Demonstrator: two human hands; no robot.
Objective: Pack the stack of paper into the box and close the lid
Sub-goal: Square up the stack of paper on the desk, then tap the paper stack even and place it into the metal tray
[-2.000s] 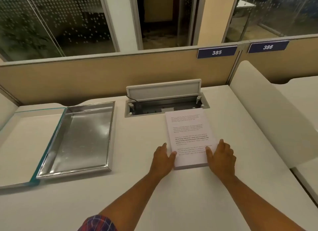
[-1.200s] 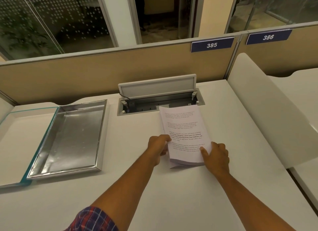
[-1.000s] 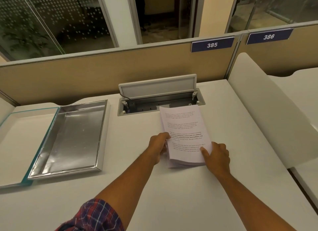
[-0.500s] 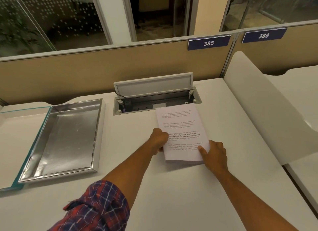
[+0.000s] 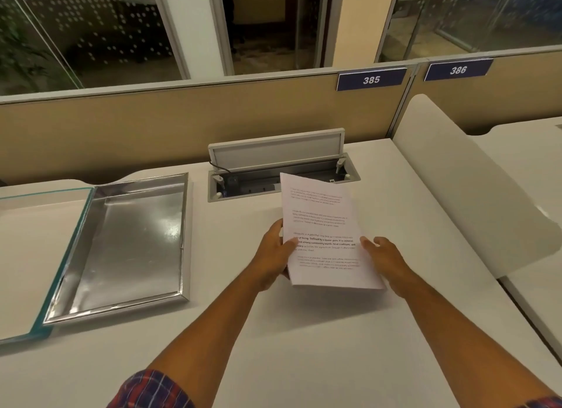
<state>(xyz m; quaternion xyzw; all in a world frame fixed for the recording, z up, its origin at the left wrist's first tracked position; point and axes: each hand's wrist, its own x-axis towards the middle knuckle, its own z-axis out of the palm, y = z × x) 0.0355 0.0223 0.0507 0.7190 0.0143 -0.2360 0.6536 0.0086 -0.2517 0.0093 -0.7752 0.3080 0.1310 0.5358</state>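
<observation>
A stack of printed white paper (image 5: pixel 322 225) is lifted off the desk at the centre, tilted up toward me. My left hand (image 5: pixel 273 255) grips its left edge, thumb on top and fingers underneath. My right hand (image 5: pixel 384 260) is at the stack's lower right edge with fingers under it; its grip is partly hidden by the sheets. The box (image 5: pixel 179 240) lies open at the left, a shallow silver-lined tray with nothing in it. Its lid (image 5: pixel 21 255), white inside with a teal rim, lies flat to the left of the tray.
An open cable hatch (image 5: pixel 273 167) with its flap raised is set into the desk just behind the paper. A tan partition (image 5: pixel 182 125) runs along the back, and a white curved divider (image 5: pixel 474 189) bounds the desk on the right.
The stack has come up off the desk, its far end now over the hatch edge. My left hand has shifted under the left edge; my right hand has moved up along the right side.
</observation>
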